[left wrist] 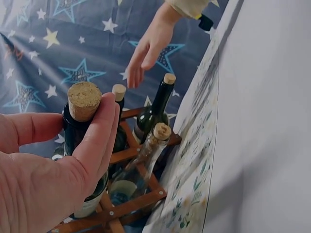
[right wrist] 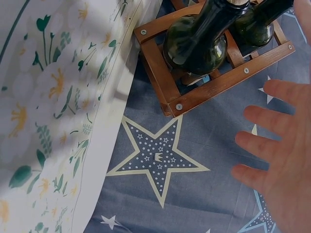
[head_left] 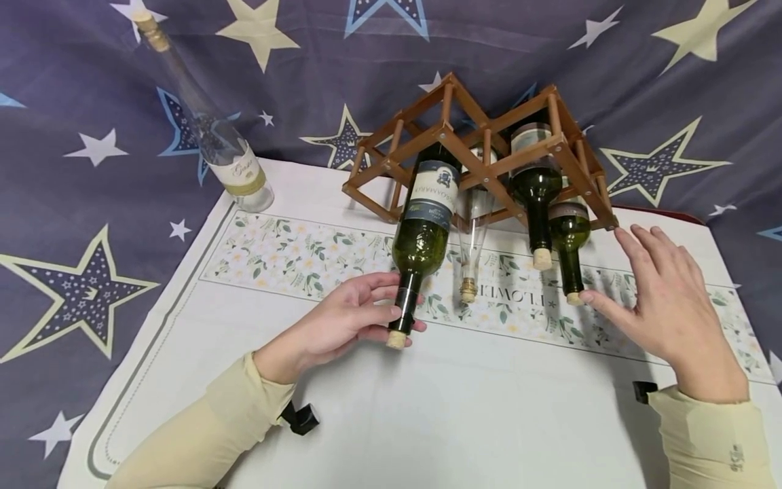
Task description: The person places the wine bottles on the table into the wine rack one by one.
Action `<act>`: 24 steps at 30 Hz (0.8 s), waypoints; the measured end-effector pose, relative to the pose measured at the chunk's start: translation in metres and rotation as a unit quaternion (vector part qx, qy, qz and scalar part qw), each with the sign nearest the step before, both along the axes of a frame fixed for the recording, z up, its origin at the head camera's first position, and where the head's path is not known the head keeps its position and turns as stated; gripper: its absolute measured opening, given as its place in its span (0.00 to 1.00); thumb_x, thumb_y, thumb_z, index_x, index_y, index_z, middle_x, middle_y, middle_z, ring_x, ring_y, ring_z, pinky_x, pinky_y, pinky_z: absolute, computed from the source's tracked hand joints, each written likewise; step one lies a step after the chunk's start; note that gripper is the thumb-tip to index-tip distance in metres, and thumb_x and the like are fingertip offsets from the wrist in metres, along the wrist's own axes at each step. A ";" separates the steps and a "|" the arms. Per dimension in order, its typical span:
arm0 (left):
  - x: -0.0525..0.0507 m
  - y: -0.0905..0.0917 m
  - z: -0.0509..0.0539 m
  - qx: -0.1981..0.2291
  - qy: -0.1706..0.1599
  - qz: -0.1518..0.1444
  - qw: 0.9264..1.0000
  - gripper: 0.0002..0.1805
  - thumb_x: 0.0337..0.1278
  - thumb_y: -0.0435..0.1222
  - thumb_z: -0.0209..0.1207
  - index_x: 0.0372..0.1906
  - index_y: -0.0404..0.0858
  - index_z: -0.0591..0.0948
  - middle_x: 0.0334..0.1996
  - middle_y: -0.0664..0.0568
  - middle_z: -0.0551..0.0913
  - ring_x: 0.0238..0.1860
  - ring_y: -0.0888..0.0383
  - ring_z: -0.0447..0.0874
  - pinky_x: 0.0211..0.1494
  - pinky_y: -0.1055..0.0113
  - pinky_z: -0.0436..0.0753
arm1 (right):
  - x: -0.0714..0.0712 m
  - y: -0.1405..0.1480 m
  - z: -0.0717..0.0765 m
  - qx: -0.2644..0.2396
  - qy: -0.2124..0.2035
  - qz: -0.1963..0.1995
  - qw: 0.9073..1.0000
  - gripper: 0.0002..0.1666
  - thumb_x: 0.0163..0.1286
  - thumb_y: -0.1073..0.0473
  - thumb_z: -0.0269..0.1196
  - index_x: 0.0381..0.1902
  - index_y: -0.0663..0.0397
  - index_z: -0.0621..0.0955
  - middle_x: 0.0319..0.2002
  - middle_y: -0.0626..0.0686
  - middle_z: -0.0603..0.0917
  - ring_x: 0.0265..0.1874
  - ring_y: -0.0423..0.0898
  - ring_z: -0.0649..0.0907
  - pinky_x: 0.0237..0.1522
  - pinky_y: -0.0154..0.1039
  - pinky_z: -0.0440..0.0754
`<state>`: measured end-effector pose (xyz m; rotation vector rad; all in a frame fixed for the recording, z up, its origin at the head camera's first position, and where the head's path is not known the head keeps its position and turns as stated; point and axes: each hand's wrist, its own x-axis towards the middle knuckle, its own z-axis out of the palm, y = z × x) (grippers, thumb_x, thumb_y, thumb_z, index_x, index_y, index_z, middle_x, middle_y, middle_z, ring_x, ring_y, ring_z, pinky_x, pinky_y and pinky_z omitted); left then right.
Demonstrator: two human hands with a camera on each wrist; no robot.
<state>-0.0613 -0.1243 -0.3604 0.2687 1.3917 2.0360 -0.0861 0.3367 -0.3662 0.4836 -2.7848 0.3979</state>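
Observation:
A wooden wine rack holds several corked bottles, necks toward me. My left hand holds the neck of a green wine bottle with a white and blue label, thumb on one side and fingers on the other; its body lies in the rack. In the left wrist view its cork sticks up between thumb and fingers. My right hand is spread beside the rack's right end, its thumb close to the cork of the lower right green bottle. In the right wrist view that hand holds nothing.
Between the green bottles in the rack lies a clear bottle. Another green bottle sits upper right. A tall clear corked bottle stands at the back left. A floral-banded white cloth covers the table; a starry curtain hangs behind.

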 end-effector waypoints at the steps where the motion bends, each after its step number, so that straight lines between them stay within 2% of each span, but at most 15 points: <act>1: 0.000 0.001 0.000 0.001 -0.002 0.000 1.000 0.34 0.75 0.23 0.54 0.80 0.25 0.56 0.72 0.29 0.71 0.58 0.37 0.87 0.57 0.43 0.87 | 0.000 0.000 0.000 0.000 -0.001 0.000 1.000 0.63 0.65 0.26 0.69 0.84 0.55 0.61 0.78 0.69 0.62 0.81 0.68 0.56 0.79 0.69 0.48; 12: 0.000 0.011 0.004 0.023 -0.037 0.005 0.999 0.36 0.72 0.21 0.53 0.80 0.26 0.56 0.72 0.31 0.72 0.59 0.38 0.87 0.59 0.44 0.86 | 0.000 0.002 -0.001 0.003 0.000 0.002 1.000 0.63 0.66 0.27 0.69 0.85 0.55 0.60 0.78 0.70 0.62 0.81 0.68 0.56 0.79 0.68 0.48; 17: 0.000 0.016 0.006 0.032 -0.050 0.015 0.998 0.36 0.71 0.20 0.53 0.81 0.26 0.56 0.71 0.30 0.72 0.57 0.40 0.88 0.60 0.46 0.85 | 0.000 0.002 -0.001 0.000 0.008 0.005 1.000 0.63 0.66 0.26 0.68 0.84 0.55 0.60 0.77 0.70 0.63 0.80 0.69 0.57 0.79 0.69 0.49; 24: -0.002 0.020 0.010 0.035 -0.064 0.035 0.997 0.39 0.72 0.18 0.50 0.83 0.28 0.51 0.74 0.29 0.68 0.55 0.45 0.90 0.60 0.52 0.85 | -0.001 0.002 -0.001 -0.005 0.012 0.007 1.000 0.63 0.64 0.26 0.70 0.84 0.56 0.62 0.77 0.70 0.64 0.80 0.69 0.58 0.78 0.69 0.50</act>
